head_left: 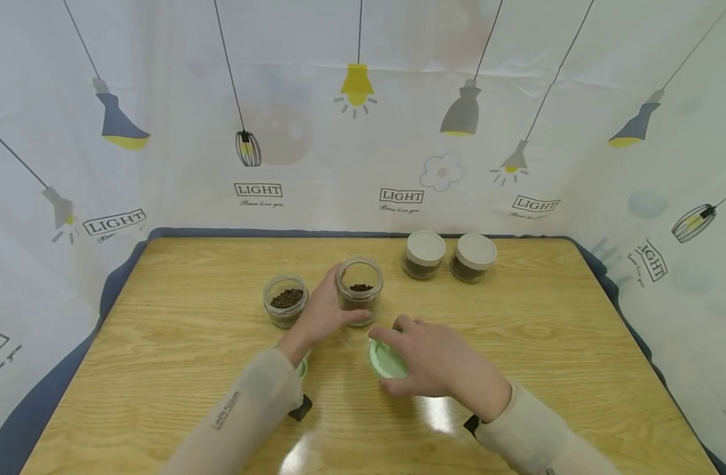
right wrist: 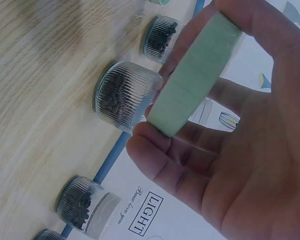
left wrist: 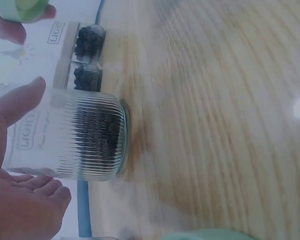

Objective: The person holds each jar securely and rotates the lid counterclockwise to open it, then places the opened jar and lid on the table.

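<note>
Table, four jars, two green lids

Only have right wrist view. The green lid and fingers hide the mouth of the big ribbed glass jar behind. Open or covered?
Observer: Open. Head view shows the ribbed glass jar with no lid on and dark beans inside.
Operator: Anything steadying it?
Observer: Yes, the left hand holds it from its left side, thumb across the front.
Operator: Jar at my bottom-left corner is cut off. Lidded?
Observer: Yes, that rightmost jar wears a white lid.
</note>
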Available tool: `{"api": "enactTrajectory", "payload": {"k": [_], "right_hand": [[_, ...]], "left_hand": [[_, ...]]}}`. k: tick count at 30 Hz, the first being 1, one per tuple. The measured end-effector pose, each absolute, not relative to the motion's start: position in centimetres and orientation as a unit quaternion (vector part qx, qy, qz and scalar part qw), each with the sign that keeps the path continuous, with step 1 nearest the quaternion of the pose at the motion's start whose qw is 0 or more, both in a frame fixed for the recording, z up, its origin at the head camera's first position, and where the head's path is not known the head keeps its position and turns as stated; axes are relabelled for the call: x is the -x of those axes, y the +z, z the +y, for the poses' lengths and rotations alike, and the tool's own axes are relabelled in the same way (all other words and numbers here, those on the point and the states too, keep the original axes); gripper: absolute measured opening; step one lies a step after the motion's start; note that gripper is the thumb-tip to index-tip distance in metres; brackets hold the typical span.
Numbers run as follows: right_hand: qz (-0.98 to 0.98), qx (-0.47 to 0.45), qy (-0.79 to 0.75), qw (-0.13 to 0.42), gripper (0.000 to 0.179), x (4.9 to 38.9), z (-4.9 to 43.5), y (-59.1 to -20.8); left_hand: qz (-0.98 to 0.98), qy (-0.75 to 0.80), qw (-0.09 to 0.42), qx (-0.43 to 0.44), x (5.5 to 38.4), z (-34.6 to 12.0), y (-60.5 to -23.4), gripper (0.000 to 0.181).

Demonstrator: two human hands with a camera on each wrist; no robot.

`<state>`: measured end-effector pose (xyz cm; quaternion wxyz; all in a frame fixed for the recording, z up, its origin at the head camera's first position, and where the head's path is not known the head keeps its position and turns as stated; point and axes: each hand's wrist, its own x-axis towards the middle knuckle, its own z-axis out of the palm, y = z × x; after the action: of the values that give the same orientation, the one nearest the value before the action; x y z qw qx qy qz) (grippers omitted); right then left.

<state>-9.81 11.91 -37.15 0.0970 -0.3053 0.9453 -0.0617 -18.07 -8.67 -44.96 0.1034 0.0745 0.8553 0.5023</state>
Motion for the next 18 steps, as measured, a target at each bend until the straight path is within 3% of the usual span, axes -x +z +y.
{"api": "enactTrajectory", "payload": {"k": [18], "right_hand": [[0.935,0.333,-0.08,0.093,0.073,10.7,12.1,-38.6]], "left_hand": [[0.853,0.511,0.049,-0.093,14.5,-11.2,-42.5,0.084]]}}
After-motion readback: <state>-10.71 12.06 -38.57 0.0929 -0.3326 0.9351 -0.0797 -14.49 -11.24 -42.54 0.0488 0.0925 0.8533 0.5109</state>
